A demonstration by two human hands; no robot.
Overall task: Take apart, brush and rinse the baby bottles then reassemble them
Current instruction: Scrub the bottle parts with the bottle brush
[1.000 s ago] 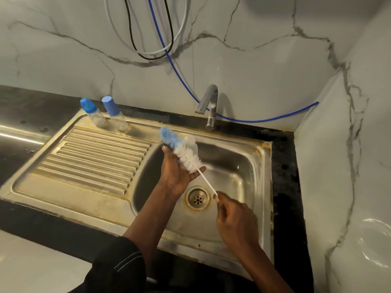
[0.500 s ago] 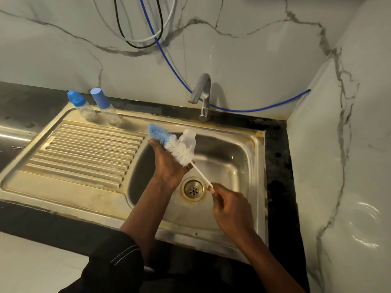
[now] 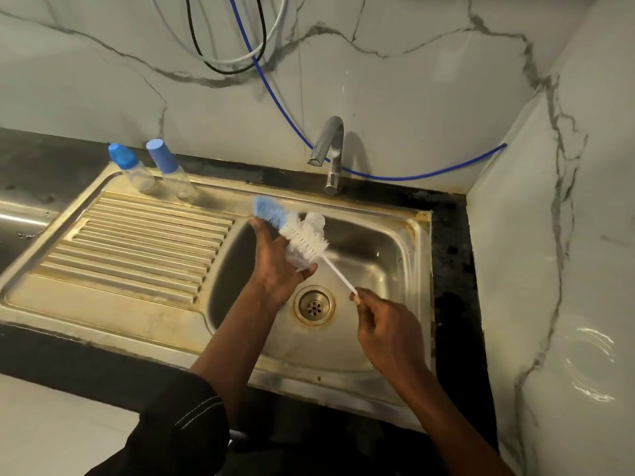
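Over the steel sink basin (image 3: 371, 255), my left hand (image 3: 278, 266) grips a clear baby bottle (image 3: 314, 223), mostly hidden behind the brush. My right hand (image 3: 388, 328) pinches the thin white handle of a bottle brush (image 3: 302, 237) with white and blue bristles, which lies across the outside of the bottle. Two more clear baby bottles with blue caps (image 3: 132, 168) (image 3: 170, 170) stand at the back of the draining board (image 3: 137, 249).
A chrome tap (image 3: 331, 149) stands behind the basin, not running as far as I can see. The drain (image 3: 313, 305) lies under my hands. A blue hose (image 3: 395, 175) and cables hang on the marble wall. A marble side wall rises on the right.
The brush has slid a little along the bottle in my left hand, its bristles blurred with motion. My head has shifted, so the sink sits slightly differently in view.
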